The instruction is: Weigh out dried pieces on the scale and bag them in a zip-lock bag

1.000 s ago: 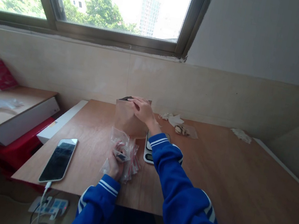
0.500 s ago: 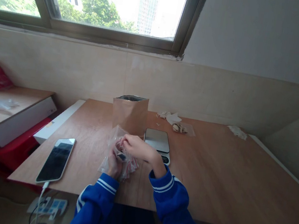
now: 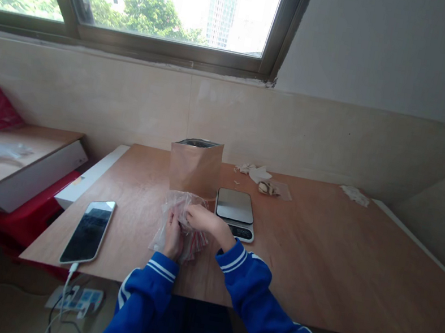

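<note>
Several clear plastic bags (image 3: 195,245) with red strips lie in a bunch near the middle of the table. My left hand (image 3: 174,234) is closed on a clear bag at the left of the bunch. My right hand (image 3: 203,219) has its fingers closed on the crumpled plastic just beside it; the fingertips are partly hidden. Behind the hands stands a brown paper bag (image 3: 194,168), upright with its top open. A small scale (image 3: 235,206) with a silver plate is right of it, close to my right wrist.
A phone (image 3: 88,232) with a cable lies at the left. Small scraps and a little bag (image 3: 270,189) are at the back, with crumpled tissue (image 3: 355,195) farther right. A side table (image 3: 55,140) holds plastic wrap and a box.
My right hand has shifted slightly right and down, and the plastic between my hands is now more bunched up. The dark item seen there before is hidden. The view has tilted slightly.
</note>
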Demonstrator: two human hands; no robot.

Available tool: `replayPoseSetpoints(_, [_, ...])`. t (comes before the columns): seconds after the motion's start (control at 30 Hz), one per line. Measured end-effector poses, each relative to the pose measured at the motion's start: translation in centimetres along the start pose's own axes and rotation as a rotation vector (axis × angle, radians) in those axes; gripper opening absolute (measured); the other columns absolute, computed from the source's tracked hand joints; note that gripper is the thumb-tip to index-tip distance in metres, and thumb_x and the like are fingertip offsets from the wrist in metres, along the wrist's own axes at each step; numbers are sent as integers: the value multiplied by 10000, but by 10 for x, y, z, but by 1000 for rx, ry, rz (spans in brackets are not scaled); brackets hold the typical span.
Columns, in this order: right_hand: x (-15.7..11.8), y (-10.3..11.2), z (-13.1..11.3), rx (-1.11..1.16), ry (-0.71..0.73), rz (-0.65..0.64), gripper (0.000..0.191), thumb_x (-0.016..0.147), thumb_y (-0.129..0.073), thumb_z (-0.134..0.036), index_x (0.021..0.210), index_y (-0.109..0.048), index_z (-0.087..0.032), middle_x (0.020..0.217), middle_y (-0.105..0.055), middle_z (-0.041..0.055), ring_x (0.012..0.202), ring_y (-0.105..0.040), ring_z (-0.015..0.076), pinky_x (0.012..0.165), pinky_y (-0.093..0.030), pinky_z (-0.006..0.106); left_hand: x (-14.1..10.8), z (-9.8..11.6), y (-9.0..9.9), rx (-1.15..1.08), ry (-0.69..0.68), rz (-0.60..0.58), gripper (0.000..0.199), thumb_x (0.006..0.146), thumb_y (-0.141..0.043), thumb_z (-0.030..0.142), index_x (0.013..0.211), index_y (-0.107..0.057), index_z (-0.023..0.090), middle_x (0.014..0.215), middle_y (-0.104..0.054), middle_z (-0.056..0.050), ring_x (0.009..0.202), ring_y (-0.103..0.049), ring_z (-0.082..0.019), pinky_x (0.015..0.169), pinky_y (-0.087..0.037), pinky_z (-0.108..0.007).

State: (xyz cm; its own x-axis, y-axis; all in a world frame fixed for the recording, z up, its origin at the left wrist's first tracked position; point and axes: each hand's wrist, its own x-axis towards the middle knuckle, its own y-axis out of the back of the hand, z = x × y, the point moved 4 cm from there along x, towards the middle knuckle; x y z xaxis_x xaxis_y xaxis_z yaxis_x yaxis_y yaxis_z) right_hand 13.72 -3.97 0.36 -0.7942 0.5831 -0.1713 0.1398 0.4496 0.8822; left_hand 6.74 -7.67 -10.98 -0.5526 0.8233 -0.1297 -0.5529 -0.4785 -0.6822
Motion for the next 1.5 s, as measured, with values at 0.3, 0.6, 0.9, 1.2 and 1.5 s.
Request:
replayPoseSetpoints(0.3, [9,-6,6,90,61,-138,145,891,-571,-216,857,-692,-145,883,-707,60,796,-614,154,722,-461,217,-1,-1,-2,22,0,-63,258,797,-674,246,1049,-646,200,1017,-700,-54,940,-659,-175,841,-510,-276])
replayPoseSetpoints(0.6, [-6,6,13,159,-11,-253,241,911,-500,-287,776,-627,-132,684,-633,22,588,-554,117,540,-446,206,-2,0,-2,29,45,-38,301,768,-714,269,1043,-640,173,986,-693,-64,906,-663,-186,804,-513,-284])
replayPoseSetpoints(0.9, [-14,7,13,377,-22,-296,155,889,-542,-261,807,-590,-139,652,-588,-12,559,-538,101,507,-420,196,-7,0,-6,-6,111,48,264,819,-667,220,1079,-628,207,983,-694,-66,855,-671,-199,729,-525,-288])
replayPoseSetpoints(1.2, [-16,11,30,445,88,-196,265,769,-708,-297,934,-591,-127,860,-611,10,751,-557,131,641,-438,214,-9,10,-15,29,63,-14,187,833,-653,259,999,-637,176,946,-692,-79,812,-670,-178,717,-530,-270])
replayPoseSetpoints(1.5, [-25,22,27,573,182,-105,242,801,-690,-310,962,-617,-144,962,-632,39,862,-587,163,767,-462,256,-6,13,-17,-26,100,-59,233,871,-599,311,1016,-635,132,954,-695,-100,867,-674,-217,787,-526,-315])
